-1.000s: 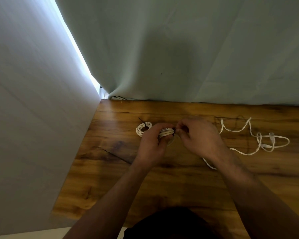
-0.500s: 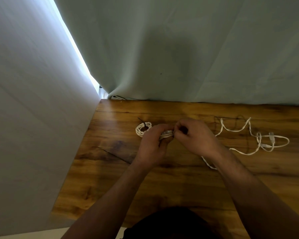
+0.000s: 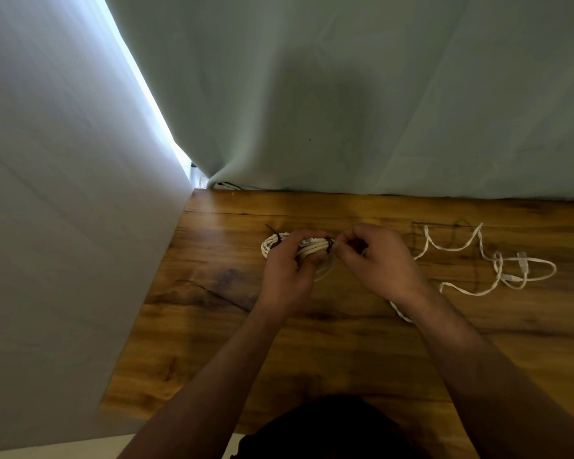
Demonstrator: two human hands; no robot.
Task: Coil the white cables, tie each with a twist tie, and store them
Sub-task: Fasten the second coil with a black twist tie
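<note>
Over the far middle of the wooden table (image 3: 345, 342), I have the left hand (image 3: 287, 273) wrapped round the coiled white cable (image 3: 312, 250), squeezing its loops together so they cannot spring apart. The right hand (image 3: 375, 263) pinches the dark twist tie (image 3: 329, 245) at the coil's right end, close against the bundle, which I judge is to wind it tight. Just behind the left hand lies a smaller tied coil (image 3: 268, 245). A loose white cable (image 3: 471, 246) sprawls to the right, running under the right wrist, not yet coiled.
</note>
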